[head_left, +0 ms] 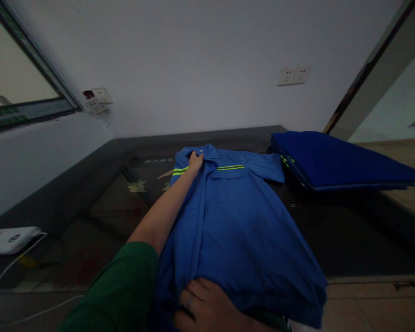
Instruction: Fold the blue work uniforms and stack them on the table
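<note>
A blue short-sleeved work shirt [242, 221] with yellow-green stripes lies front up on a dark, glossy table, its collar at the far end and its hem hanging toward me. My left hand [195, 162] reaches out to the collar and pinches the cloth at the neck opening. Close to me, my right hand [209, 305], with a ring on one finger, has its fingers curled on the shirt's front near the hem. Part of the shirt's left side is hidden behind my left arm.
On the right of the dark table [100, 184] sits a stack of folded blue garments [332, 159], overhanging the edge. A white device [12, 240] with a white cable [15, 263] lies at the left. Wall sockets [293, 76] sit above the table's back edge.
</note>
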A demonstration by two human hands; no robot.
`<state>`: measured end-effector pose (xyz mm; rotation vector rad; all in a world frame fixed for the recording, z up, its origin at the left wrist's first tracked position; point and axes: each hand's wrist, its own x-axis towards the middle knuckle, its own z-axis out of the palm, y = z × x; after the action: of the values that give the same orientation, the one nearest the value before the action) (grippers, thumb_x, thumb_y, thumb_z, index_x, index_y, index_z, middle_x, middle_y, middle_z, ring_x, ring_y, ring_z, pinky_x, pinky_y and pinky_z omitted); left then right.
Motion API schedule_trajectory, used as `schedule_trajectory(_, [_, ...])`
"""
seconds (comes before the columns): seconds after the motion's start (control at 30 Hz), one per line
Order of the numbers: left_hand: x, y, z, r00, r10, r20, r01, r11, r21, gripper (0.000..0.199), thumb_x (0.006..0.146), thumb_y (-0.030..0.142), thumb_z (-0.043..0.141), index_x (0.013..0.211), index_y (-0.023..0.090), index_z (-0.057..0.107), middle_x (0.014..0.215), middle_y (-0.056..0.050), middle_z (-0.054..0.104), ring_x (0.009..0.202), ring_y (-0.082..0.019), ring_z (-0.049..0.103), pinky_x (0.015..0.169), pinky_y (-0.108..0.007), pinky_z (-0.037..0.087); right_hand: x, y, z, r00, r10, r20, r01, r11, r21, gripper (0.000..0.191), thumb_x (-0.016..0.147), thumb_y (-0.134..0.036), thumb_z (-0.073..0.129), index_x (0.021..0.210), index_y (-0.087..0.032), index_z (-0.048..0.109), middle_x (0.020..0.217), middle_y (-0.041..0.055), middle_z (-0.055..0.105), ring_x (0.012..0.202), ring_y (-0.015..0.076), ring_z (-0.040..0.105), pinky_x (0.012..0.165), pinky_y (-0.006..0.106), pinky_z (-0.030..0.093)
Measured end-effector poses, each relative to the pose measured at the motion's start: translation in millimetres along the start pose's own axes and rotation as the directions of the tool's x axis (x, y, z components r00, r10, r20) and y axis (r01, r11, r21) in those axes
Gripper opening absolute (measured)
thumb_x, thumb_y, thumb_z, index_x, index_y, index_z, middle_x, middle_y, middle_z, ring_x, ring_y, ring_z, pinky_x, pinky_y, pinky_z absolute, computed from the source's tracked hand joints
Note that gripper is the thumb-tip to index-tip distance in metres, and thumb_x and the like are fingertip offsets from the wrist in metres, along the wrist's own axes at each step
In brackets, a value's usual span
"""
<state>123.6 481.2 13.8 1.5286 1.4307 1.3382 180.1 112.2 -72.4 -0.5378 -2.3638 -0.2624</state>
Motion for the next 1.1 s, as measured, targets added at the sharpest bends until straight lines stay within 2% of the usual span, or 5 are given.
schedule_trajectory(0.27, [19.9,1.0,-30.6,0.971,0.024,-0.236,0.019,0.983,0.18,0.015,0.089,0.021,0.051,0.103,0.016,0.052,0.117,-0.017,0.06,0.115,-0.029,0.055,0.096,-0.036,0.037,12.8,2.8,-13.6,0.995,0.042,0.089,-0.046,0.998,0.045,0.011,0.09,-0.024,0.055,0.081,-0.02,0.056,0.073,0.0018,0.057,0.072,0.0156,0.051,0.057,0.025,0.043])
schedule_trajectory(0.53, [4.0,-10.0,-19.7,0.997,0.066,0.046,-0.075,0.964,0.254,0.009,0.084,0.024,0.062,0.087,0.016,0.061,0.098,-0.014,0.069,0.104,-0.028,0.061,0.093,-0.035,0.041,-1.9,5.0,-16.6,0.986,0.082,0.147,-0.084,0.996,0.011,0.012,0.09,-0.022,0.054,0.079,-0.02,0.059,0.08,0.0032,0.063,0.076,0.016,0.056,0.076,0.03,0.051])
schedule_trajectory(0.67, [-23.4,2.2,-39.9,0.947,0.216,0.24,-0.281,0.917,0.284,0.013,0.081,0.018,0.064,0.093,0.016,0.066,0.104,-0.011,0.069,0.103,-0.026,0.06,0.097,-0.035,0.04,-8.8,7.5,-31.1,0.983,0.112,0.149,-0.128,0.986,0.109,0.011,0.09,-0.022,0.052,0.088,-0.023,0.062,0.096,0.0037,0.066,0.089,0.0169,0.058,0.086,0.031,0.051])
schedule_trajectory(0.9, [-152.6,32.9,-143.9,0.852,0.381,0.359,-0.494,0.812,0.31,0.02,0.085,0.021,0.056,0.101,0.02,0.067,0.111,-0.005,0.067,0.11,-0.024,0.058,0.104,-0.038,0.039,-16.0,32.2,-78.0,0.86,0.46,0.221,-0.503,0.691,0.52,0.026,0.087,-0.006,0.044,0.097,-0.021,0.063,0.095,0.0042,0.066,0.089,0.0139,0.062,0.076,0.027,0.052])
schedule_trajectory(1.1, [-338.0,-13.3,-204.5,0.961,0.209,-0.183,-0.157,0.952,0.264,0.022,0.087,0.037,0.045,0.096,0.043,0.064,0.073,0.0,0.065,0.073,-0.025,0.064,0.071,-0.045,0.054,-11.8,6.7,-73.6,0.702,0.418,0.576,-0.712,0.412,0.569,0.033,0.087,-0.011,0.054,0.116,-0.024,0.06,0.085,-0.0014,0.069,0.065,0.0094,0.063,0.057,0.019,0.049])
